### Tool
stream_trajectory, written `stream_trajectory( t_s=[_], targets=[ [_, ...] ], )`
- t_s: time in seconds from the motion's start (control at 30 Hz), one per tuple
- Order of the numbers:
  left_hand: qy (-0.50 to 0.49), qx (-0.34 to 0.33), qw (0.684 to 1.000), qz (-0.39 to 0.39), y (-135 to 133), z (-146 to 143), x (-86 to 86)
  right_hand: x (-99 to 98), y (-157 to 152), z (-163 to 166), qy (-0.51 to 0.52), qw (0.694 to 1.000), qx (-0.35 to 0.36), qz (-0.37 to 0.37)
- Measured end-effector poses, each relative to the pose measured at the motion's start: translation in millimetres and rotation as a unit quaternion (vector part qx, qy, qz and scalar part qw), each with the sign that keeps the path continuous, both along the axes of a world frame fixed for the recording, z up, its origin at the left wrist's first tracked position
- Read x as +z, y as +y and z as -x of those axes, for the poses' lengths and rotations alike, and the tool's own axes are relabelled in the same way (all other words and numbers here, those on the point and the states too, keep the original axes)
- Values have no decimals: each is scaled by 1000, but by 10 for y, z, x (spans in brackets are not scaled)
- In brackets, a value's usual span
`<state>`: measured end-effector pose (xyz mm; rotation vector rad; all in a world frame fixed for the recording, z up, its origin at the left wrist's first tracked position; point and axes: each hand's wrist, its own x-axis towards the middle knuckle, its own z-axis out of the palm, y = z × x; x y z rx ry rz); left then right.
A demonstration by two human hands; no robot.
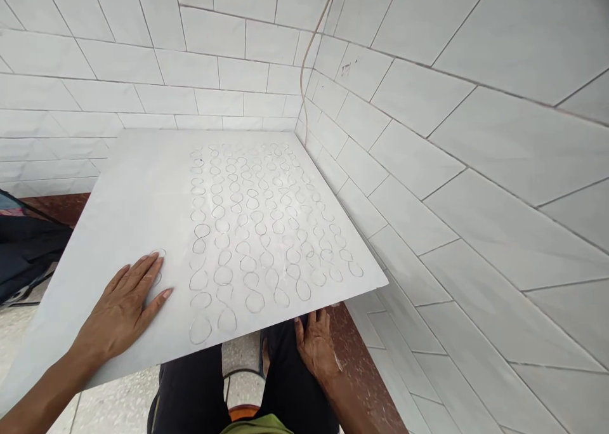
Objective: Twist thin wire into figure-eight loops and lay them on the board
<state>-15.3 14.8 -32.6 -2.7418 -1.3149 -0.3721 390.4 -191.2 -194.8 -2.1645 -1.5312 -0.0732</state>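
White tiled walls (476, 136) meet above a speckled floor (118, 408).

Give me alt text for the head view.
A left hand lies flat on a white board covered with rows of figure-eight wire loops; the right hand holds its near edge from below, beside a white tiled wall.
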Motion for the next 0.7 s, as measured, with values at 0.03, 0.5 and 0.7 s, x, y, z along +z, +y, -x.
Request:
stream_trajectory(
  t_s=[0.03,0.5,0.7],
  targets=[
    [-1,0,1000,2,5,-1,-1,-43,9,-15,-4,1000,0,-4],
    [-5,8,1000,23,5,-60,55,236,253,-79,0,998,50,-29],
    [11,22,999,38,-53,-73,123,469,240,-195,28,995,96,-13]
  ],
)
